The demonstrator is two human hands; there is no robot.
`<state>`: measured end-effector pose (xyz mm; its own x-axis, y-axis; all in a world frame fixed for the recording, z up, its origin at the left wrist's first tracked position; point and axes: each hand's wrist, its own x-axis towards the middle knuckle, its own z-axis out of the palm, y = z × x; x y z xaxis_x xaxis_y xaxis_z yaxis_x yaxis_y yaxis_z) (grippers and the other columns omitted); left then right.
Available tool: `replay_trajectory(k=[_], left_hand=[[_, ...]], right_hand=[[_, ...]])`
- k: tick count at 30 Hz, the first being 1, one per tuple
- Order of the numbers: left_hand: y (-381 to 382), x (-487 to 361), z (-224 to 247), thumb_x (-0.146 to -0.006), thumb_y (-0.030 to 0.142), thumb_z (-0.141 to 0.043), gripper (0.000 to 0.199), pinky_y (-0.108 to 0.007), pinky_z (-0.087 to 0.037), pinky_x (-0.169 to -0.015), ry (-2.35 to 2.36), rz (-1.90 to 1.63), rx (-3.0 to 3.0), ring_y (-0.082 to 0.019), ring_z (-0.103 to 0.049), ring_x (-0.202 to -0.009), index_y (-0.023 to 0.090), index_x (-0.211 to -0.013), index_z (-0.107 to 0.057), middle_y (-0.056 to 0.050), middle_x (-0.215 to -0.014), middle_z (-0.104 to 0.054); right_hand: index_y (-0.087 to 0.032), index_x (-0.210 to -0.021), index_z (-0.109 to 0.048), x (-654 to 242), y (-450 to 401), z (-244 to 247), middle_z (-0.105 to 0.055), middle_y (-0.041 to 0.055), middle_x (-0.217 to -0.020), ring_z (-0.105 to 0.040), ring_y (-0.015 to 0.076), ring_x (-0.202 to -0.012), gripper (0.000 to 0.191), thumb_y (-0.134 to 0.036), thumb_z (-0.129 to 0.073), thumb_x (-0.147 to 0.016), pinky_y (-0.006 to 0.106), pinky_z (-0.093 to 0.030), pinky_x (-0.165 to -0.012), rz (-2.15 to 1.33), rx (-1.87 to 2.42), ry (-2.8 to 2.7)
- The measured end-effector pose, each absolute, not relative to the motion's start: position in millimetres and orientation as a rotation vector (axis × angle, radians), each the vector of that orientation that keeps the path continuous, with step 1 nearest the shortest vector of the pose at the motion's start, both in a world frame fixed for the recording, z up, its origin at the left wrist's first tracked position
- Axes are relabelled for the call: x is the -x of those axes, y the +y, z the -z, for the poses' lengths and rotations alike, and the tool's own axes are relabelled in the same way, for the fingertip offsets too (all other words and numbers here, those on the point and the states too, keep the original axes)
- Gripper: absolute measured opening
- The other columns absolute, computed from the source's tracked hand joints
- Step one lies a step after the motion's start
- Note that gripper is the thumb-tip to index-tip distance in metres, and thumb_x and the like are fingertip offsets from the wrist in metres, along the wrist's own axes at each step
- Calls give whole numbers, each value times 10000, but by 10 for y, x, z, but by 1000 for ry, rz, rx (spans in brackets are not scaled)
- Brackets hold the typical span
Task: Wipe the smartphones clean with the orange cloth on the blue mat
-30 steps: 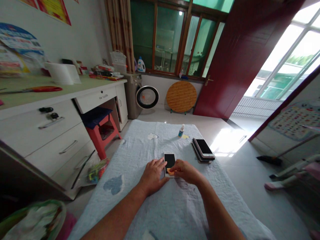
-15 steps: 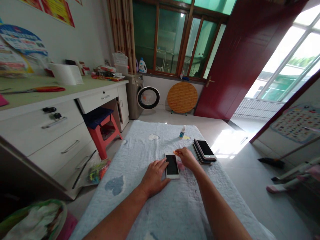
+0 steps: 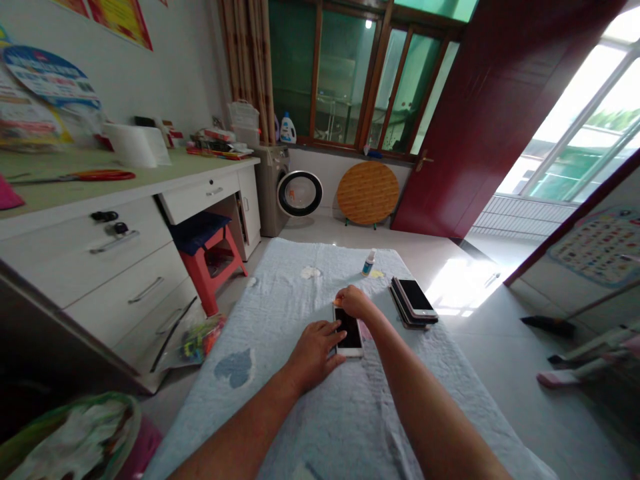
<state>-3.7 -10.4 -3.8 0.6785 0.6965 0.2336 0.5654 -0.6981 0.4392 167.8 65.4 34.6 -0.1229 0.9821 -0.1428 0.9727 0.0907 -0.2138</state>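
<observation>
As the left hand [image 3: 311,351] lies, fingers spread, on a white phone [image 3: 354,340], the right hand [image 3: 354,302], pinching an orange scrap [image 3: 337,303], shifts from top-right to top-left corner.

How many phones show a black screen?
2: a white rectangular phone partly under the left hand, and a white framed phone atop the stack at right, which may hide more.

glossy phone screen [image 3: 354,339], matt rumpled cloth [image 3: 285,287], wood-grained tabletop [image 3: 368,193].
</observation>
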Motion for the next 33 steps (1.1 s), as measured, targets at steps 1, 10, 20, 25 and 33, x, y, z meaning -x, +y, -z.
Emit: replay_trajectory(k=[1, 10, 20, 25, 33], left_hand=[[-101, 38, 58, -825, 376, -648, 445, -457, -366, -1045, 997, -572, -2565, -265, -500, -1217, 262, -1251, -590, -60, -1382, -529], [-118, 35, 43, -795, 401, -677, 468, -462, -389, -1016, 1068, -577, -2542, -281, -512, -1171, 285, -1242, -602, -33, -1355, -557], [-140, 34, -27, -779, 426, -680, 495, -446, -380, -1008, 1078, -540, -2533, -279, -485, -1170, 286, -1246, -594, -28, -1365, -544], [-129, 37, -14, -795, 433, -667, 497, -463, -362, -1031, 1038, -527, -2558, -290, -479, -1204, 278, -1259, -584, -50, -1380, -528], [-109, 20, 22, -822, 394, -649, 472, -472, -304, -1097, 990, -532, -2580, -271, -449, -1290, 236, -1261, -580, -89, -1393, -514]], right_hand=[[-183, -994, -743, -1636, 669, -353, -734, 91, -943, -649, 171, -867, 250, -276, -550, -865, 218, -422, -747, -404, 2048, -2310], [-200, -995, -751, -1629, 786, -330, -727, 91, -1016, -653, 200, -943, 265, -265, -567, -815, 230, -437, -765, -429, 2084, -2346], [-141, -964, -754, -2104, 614, -318, -739, 103, -941, -652, 176, -846, 272, -259, -551, -827, 213, -407, -674, -481, 2167, -2147], [-117, -966, -744, -2123, 384, -254, -736, 85, -844, -629, 142, -740, 329, -274, -472, -868, 201, -379, -596, -502, 2131, -1992], [-120, -874, -753, -2044, -55, -142, -724, 84, -789, -617, 142, -697, 311, -260, -477, -840, 202, -364, -584, -537, 2085, -1869]])
